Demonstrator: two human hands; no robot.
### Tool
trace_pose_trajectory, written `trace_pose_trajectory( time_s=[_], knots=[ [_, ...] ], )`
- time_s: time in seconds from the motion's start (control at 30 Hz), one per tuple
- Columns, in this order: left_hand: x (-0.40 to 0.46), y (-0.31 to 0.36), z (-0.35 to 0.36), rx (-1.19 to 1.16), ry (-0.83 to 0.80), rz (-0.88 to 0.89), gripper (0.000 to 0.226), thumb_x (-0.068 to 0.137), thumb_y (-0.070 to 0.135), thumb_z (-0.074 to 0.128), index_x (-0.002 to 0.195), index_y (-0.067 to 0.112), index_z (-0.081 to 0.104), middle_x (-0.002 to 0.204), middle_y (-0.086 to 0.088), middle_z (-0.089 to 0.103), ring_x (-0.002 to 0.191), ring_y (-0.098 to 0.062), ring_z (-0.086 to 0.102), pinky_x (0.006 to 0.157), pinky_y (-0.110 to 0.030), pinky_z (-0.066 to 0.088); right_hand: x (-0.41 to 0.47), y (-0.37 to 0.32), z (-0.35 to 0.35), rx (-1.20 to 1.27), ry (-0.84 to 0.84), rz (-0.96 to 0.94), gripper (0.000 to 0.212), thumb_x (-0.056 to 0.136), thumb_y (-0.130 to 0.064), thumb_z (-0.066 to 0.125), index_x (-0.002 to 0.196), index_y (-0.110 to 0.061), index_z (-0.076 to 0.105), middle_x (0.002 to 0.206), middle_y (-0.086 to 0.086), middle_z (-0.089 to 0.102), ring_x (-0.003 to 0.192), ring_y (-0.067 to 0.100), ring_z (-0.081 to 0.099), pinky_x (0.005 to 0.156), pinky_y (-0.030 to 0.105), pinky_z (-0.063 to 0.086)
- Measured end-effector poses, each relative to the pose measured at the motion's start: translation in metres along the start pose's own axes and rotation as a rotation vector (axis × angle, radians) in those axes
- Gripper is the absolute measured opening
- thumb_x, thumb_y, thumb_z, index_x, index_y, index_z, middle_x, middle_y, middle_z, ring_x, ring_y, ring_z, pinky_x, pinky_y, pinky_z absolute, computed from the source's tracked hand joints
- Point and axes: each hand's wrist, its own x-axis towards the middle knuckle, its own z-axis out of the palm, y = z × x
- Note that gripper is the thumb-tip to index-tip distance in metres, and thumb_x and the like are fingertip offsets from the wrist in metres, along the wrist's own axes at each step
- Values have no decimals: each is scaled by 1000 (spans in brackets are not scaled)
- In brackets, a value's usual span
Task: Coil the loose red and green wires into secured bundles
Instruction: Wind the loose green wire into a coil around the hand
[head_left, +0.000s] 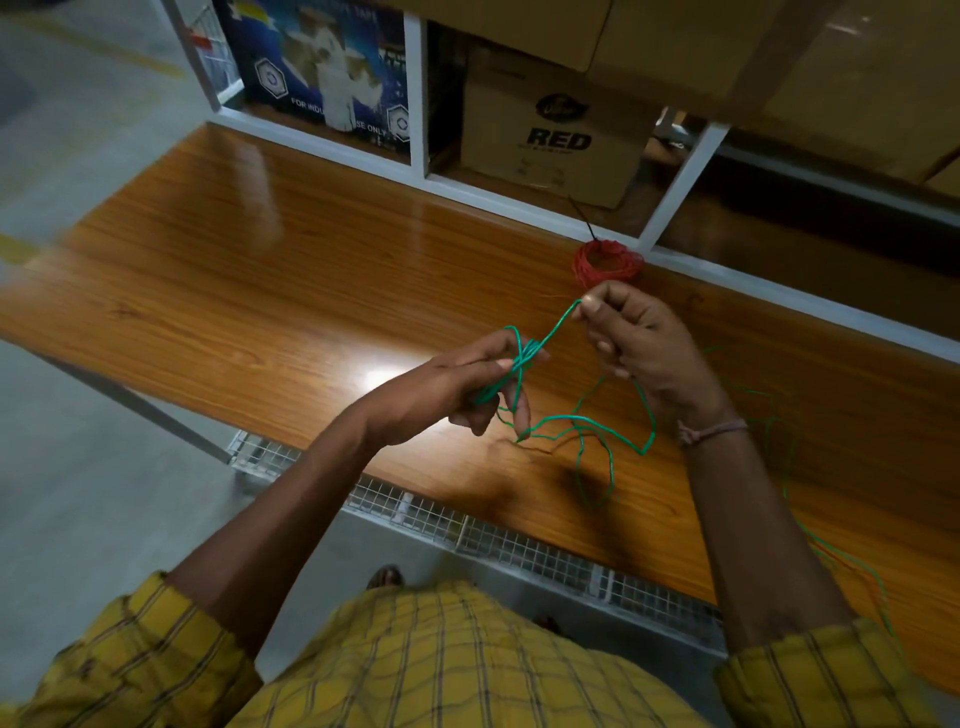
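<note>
Head cam shows the red wire coil already bundled at the far edge of the wooden tabletop, zip tie on it I think. Left hand has a few turns of green wire wrapped round its fingers. Right hand pinches the strand just up and right of that, pulled taut between them. Slack trails off near-right, so the right hand feeds.

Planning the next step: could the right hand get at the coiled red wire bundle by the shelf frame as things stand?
Probably yes for the path: the coiled red wire bundle lies just beyond the right hand on bare wooden tabletop. But its fingers pinch the thin green wire, so it isn't free.
</note>
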Motion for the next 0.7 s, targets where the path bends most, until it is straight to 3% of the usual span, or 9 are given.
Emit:
trace_pose_trajectory(
  time_s=[0.1,0.17,0.3,0.4,0.53,0.63,0.7],
  knots=[
    [1,1,1,-135,32,4,37,116,16,30,147,9,49,78,-1,63,63,-15,44,64,-31,36,8,16,8,-45,55,-22,17,109,-22,57,95,-18,65,60,-2,37,53,16,26,41,28,19],
    [1,0,1,-184,48,12,40,116,21,32,148,7,50,75,5,52,65,-14,40,69,-32,37,10,25,15,-69,92,-40,18,109,-22,57,94,-16,65,61,-2,37,51,14,28,43,31,18],
    [-1,2,1,-95,77,-11,56,117,47,23,141,10,57,69,4,35,60,-13,31,67,-27,40,10,30,25,-123,167,-81,21,108,-20,60,90,-10,64,63,-14,49,55,0,40,52,16,31],
    [-3,2,0,56,85,-18,38,117,32,37,126,5,62,66,8,40,62,-10,40,64,-23,43,8,26,24,-182,219,-128,30,105,-26,65,89,-1,63,77,1,56,74,9,48,67,27,39],
    [-4,0,1,95,63,-86,31,118,26,36,98,15,57,71,10,57,72,-17,60,69,-22,47,5,12,17,-63,168,-121,31,104,-31,66,88,-5,60,62,-1,40,50,10,33,45,27,29],
    [0,-4,-7,222,71,-136,34,118,30,38,100,9,58,93,-10,76,91,-16,74,71,-17,47,3,-1,12,67,7,-73,26,102,-29,63,92,-5,61,63,4,27,46,9,22,38,21,21],
    [4,-9,-15,323,107,-139,36,117,31,41,106,3,60,108,-13,73,96,-10,75,83,-21,54,1,-9,8,87,-126,-35,24,101,-28,62,95,-4,64,66,6,22,50,11,16,41,22,16]
  ],
)
